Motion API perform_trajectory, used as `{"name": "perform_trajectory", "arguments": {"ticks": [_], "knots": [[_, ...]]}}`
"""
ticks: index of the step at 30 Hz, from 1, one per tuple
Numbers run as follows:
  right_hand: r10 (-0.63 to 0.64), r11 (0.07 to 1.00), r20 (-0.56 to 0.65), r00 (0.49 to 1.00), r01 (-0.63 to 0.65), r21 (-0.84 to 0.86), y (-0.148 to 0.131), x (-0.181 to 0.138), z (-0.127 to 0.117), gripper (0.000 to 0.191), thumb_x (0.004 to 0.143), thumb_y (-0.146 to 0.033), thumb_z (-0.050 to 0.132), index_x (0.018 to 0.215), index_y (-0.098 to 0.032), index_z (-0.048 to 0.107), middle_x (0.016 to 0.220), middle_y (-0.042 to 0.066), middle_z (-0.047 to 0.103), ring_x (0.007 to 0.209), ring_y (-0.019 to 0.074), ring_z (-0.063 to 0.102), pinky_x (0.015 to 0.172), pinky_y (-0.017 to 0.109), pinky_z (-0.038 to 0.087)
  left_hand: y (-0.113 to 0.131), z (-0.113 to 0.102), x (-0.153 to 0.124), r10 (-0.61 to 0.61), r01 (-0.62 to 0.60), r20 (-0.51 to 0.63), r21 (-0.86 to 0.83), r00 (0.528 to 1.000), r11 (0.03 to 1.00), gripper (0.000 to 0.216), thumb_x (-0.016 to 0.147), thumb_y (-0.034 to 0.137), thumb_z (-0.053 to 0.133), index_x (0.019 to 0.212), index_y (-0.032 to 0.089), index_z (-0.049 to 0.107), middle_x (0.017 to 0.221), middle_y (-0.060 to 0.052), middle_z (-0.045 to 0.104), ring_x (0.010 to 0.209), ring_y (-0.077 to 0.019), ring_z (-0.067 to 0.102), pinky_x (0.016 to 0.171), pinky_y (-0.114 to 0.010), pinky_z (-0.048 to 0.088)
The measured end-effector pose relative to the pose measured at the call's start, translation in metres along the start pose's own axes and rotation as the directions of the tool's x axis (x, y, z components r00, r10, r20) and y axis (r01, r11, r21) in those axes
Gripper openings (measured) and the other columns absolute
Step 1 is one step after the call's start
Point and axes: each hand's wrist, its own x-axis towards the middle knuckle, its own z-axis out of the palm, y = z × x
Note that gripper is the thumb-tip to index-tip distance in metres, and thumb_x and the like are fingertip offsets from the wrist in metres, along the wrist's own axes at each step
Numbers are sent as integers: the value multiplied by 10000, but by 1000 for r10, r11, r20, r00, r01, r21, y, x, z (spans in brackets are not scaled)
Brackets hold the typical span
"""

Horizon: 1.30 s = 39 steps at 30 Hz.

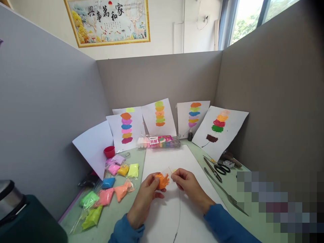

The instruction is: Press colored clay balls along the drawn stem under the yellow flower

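Observation:
My left hand [144,197] is closed around a small clear bag of orange clay [162,181], held just above a white sheet of paper [165,209]. My right hand [186,182] pinches the bag's upper corner with thumb and fingers. Both hands meet over the middle of the sheet. A thin dark line runs down the paper below them. Blue sleeves cover both forearms.
Several small clay bags [113,189] in pink, blue, yellow and green lie at the left. A clay box [159,141] and a red cup [109,151] stand behind. Scissors [219,167], a knife and a fork [229,197] lie at the right. Painted sheets lean on grey partitions.

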Motion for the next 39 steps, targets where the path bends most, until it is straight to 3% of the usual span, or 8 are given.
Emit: {"name": "perform_trajectory", "arguments": {"ticks": [6, 9, 13, 27, 30, 33, 35, 39], "knots": [[-156, 970, -83, 984, 137, -200, 8, -2, 7, 253, 756, -354, 614, 624, -186, 479, 562, -47, 441, 527, 101, 388, 510, 236, 316, -7, -2, 7, 232, -120, -321, 334, 918, 935, 457, 659, 514, 687, 974, 195, 596, 963, -78, 638, 799, -203, 601, 642, -295, 464], [-414, 809, -35, 909, 350, -473, 15, -6, 13, 241, 817, -301, 567, 619, -183, 496, 641, -16, 486, 597, 115, 440, 568, 244, 347, -12, 1, 8, 337, -188, -228, 499, 914, 846, 317, 700, 504, 660, 760, 199, 599, 718, -25, 615, 643, -169, 565, 559, -269, 440], [-510, 639, 128, 851, 474, -606, 19, -12, 22, 209, 853, -212, 496, 647, -184, 524, 672, -1, 516, 630, 122, 481, 587, 239, 372, -16, 4, 8, 202, -136, -124, 406, 971, 904, 326, 730, 513, 620, 698, 191, 571, 643, -17, 594, 623, -178, 572, 494, -259, 464], [-518, 480, 337, 787, 593, -647, 13, -22, 31, 240, 890, -148, 405, 960, -218, 624, 987, 51, 606, 881, 156, 567, 744, 252, 461, -12, -6, 11, -15, 17, -250, 5, 968, 1000, 393, 563, 422, 784, 806, 123, 708, 803, -91, 713, 784, -223, 651, 726, -330, 531], [-568, 538, 154, 809, 506, -674, 12, -12, 17, 232, 915, -170, 382, 972, -202, 604, 982, 59, 608, 906, 154, 571, 778, 248, 447, -10, -9, 10, -4, 35, -325, 89, 946, 995, 384, 580, 460, 756, 754, 125, 688, 722, -73, 692, 691, -184, 628, 642, -293, 509], [-496, 553, -120, 860, 205, -808, 16, 2, -11, 217, 918, -184, 385, 924, -181, 602, 942, 62, 610, 833, 158, 586, 716, 257, 431, -7, -10, 8, 17, 42, -360, 156, 933, 987, 379, 603, 489, 724, 719, 134, 660, 692, -64, 669, 669, -174, 605, 597, -279, 478], [-338, 427, -131, 932, 28, -904, 20, 9, -29, 224, 907, -187, 404, 866, -183, 624, 892, 54, 615, 748, 161, 585, 643, 271, 405, -6, -11, 6, 42, 23, -361, 174, 931, 984, 379, 608, 505, 715, 698, 143, 644, 673, -56, 655, 668, -176, 596, 577, -272, 461], [-244, 341, -76, 967, 12, -940, 19, 11, -39, 230, 882, -167, 430, 788, -178, 639, 851, 58, 613, 730, 167, 571, 604, 280, 369, -5, -12, 5, 82, -4, -372, 205, 925, 979, 371, 630, 512, 707, 647, 152, 621, 605, -13, 589, 581, -133, 531, 515, -237, 406]]}}
